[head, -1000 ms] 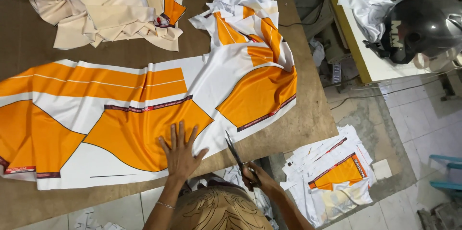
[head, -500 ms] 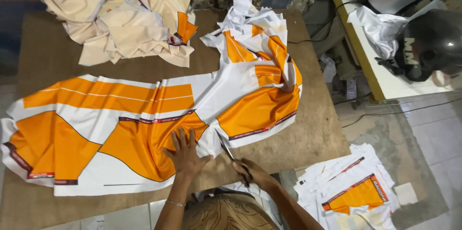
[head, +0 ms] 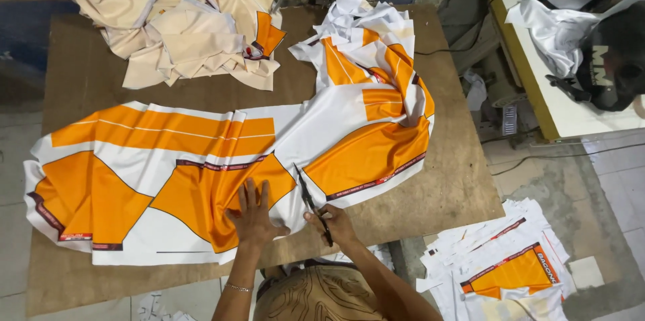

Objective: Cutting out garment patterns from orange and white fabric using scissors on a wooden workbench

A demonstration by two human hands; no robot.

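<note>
While the left hand [head: 254,217] lies flat with fingers spread, pressing down the long sheet of smooth white and orange printed fabric [head: 201,180], the right hand [head: 334,223] is closed around the handles of dark metal scissors [head: 310,201]. Their blades point away from the person and seem to be parted over the white strip between two orange panels, though this is hard to tell. That sheet stretches across the bare brown wooden table [head: 463,180], near its front edge. Crumpled cream cloth pieces [head: 175,25] are piled at the far side.
</note>
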